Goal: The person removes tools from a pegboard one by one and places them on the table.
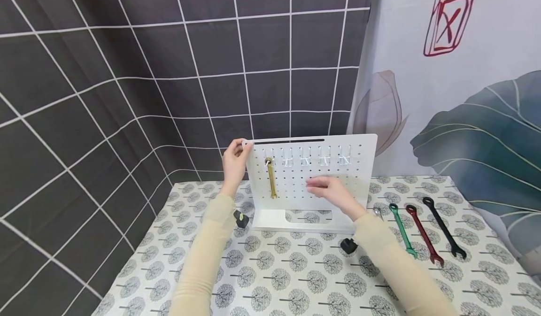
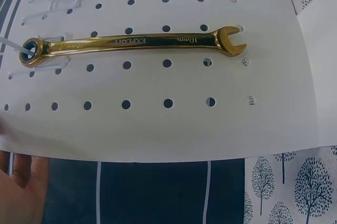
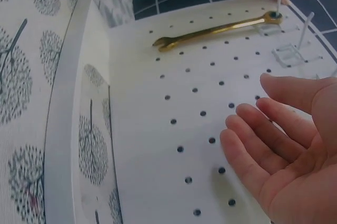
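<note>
A white pegboard (image 1: 291, 189) stands upright on the table. My left hand (image 1: 235, 163) grips its top left corner, thumb at the front and fingers behind the edge. From the leftmost hook a gold combination wrench (image 2: 131, 42) hangs by its ring end; 10mm is marked on it. To its right, several white hooks (image 1: 324, 156) carry nothing. My right hand (image 3: 284, 150) is held in front of the board's middle, fingers loosely extended and holding nothing. In the head view it appears below the hooks and right of the wrench.
Right of the board lie a green wrench (image 1: 402, 229), a red wrench (image 1: 424, 235), a black wrench (image 1: 444, 227) and a silver one (image 1: 378, 211), partly hidden by the right arm. A black wrist strap piece (image 1: 241, 219) shows by the left sleeve. Dark gridded curtain (image 1: 270, 90) hangs behind.
</note>
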`<state>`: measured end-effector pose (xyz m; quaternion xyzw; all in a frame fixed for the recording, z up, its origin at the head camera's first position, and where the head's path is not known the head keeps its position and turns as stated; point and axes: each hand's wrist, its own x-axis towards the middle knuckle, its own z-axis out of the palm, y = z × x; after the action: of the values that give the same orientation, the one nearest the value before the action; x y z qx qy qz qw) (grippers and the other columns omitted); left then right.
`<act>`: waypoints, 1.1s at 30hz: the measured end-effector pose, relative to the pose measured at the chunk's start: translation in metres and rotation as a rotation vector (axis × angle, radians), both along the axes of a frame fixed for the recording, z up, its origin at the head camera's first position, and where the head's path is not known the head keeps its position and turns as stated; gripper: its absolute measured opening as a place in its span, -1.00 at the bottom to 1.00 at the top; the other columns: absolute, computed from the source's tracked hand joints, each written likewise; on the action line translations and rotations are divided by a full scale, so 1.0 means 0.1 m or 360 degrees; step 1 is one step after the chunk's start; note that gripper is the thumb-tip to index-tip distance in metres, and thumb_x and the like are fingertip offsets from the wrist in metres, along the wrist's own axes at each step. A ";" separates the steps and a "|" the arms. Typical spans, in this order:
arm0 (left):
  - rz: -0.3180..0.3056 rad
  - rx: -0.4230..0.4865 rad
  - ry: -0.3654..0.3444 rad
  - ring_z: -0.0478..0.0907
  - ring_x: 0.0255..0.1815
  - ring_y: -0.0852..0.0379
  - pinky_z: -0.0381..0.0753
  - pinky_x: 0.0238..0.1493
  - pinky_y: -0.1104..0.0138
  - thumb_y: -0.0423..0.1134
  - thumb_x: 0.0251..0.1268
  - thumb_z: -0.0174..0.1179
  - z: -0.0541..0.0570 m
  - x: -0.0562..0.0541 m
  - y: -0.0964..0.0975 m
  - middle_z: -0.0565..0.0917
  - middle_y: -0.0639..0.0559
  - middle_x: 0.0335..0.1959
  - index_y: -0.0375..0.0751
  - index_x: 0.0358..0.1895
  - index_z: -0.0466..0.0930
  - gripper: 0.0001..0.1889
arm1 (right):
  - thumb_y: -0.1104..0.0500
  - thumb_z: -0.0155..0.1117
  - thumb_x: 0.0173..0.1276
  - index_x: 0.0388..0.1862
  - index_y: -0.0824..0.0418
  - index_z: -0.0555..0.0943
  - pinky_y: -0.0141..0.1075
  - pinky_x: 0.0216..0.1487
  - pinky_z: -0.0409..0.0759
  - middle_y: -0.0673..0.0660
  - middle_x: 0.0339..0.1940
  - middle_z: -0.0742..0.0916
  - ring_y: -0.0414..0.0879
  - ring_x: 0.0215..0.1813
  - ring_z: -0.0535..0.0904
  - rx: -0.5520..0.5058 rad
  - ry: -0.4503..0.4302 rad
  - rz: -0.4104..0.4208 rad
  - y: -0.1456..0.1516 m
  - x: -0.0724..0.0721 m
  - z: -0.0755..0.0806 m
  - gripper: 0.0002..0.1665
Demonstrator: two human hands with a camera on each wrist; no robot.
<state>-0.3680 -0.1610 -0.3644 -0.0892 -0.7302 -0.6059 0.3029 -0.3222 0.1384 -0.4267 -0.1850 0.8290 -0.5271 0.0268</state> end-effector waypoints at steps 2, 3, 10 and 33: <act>0.0002 0.0000 -0.0007 0.64 -0.22 0.14 0.61 -0.13 0.35 -0.07 0.35 0.35 0.01 0.00 0.01 0.74 -0.16 -0.22 -0.28 -0.04 0.65 -0.67 | 0.08 0.35 0.42 0.28 0.26 0.58 -0.06 0.17 0.60 0.24 0.21 0.68 0.08 0.08 0.66 -0.0034 -0.0013 0.0014 -0.07 -0.02 0.00 -0.48; 0.0005 -0.0003 -0.0010 0.64 -0.21 0.13 0.61 -0.12 0.34 -0.07 0.35 0.35 0.01 0.00 0.02 0.74 -0.15 -0.22 -0.27 -0.04 0.65 -0.67 | 0.09 0.36 0.42 0.29 0.27 0.57 -0.07 0.17 0.60 0.24 0.21 0.68 0.08 0.10 0.66 -0.0062 -0.0023 0.0026 -0.10 -0.03 -0.01 -0.47; 0.0000 -0.0007 -0.0028 0.65 -0.20 0.09 0.62 -0.09 0.31 -0.06 0.36 0.34 0.03 0.01 0.02 0.75 -0.15 -0.21 -0.26 -0.03 0.65 -0.66 | 0.07 0.38 0.40 0.32 0.24 0.55 -0.10 0.20 0.58 0.20 0.25 0.66 0.07 0.17 0.63 -0.0099 -0.0038 0.0079 -0.30 -0.09 0.00 -0.43; 0.0010 -0.0019 -0.0001 0.66 -0.21 0.09 0.60 -0.14 0.37 -0.08 0.37 0.34 -0.01 0.02 0.00 0.76 -0.15 -0.21 -0.27 -0.03 0.65 -0.68 | 0.07 0.36 0.41 0.32 0.19 0.56 -0.07 0.33 0.48 0.11 0.21 0.70 0.03 0.24 0.60 -0.0072 0.0050 0.0182 -0.79 -0.23 0.13 -0.46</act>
<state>-0.3660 -0.1608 -0.3650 -0.0885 -0.7341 -0.6007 0.3041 -0.3453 0.0590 -0.4136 -0.2411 0.8051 -0.5405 0.0396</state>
